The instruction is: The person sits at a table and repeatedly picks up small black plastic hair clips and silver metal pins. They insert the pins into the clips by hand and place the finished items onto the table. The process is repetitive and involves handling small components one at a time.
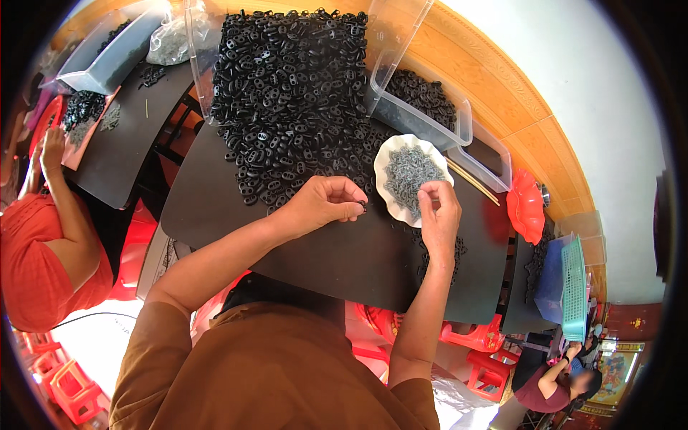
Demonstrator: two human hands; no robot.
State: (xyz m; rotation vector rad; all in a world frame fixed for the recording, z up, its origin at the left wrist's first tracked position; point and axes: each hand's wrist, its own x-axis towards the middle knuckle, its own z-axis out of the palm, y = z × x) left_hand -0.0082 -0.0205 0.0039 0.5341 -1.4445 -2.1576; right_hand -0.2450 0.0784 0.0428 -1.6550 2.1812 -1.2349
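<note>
My left hand (pixel 322 204) is closed in a pinch on a small black plastic piece, mostly hidden by the fingertips, above the front of the dark table (pixel 322 265). My right hand (pixel 439 218) is at the right rim of a white scalloped bowl (pixel 383 154), thumb and forefinger pressed together. Anything between those fingers is too small to make out. Many tiny grey pieces, possibly springs (pixel 410 172), fill the bowl. A big heap of black oval plastic pieces with two holes (pixel 287 93) spreads from a tipped clear bin (pixel 201 64) toward my left hand.
Beyond the bowl stand a clear bin of black parts (pixel 459 125) and wooden chopsticks (pixel 473 179). Further right are a red scalloped dish (pixel 525 208) and a green basket (pixel 573 287). Small black parts (pixel 459 251) lie beside my right wrist. A person in red (pixel 50 251) works at the left table.
</note>
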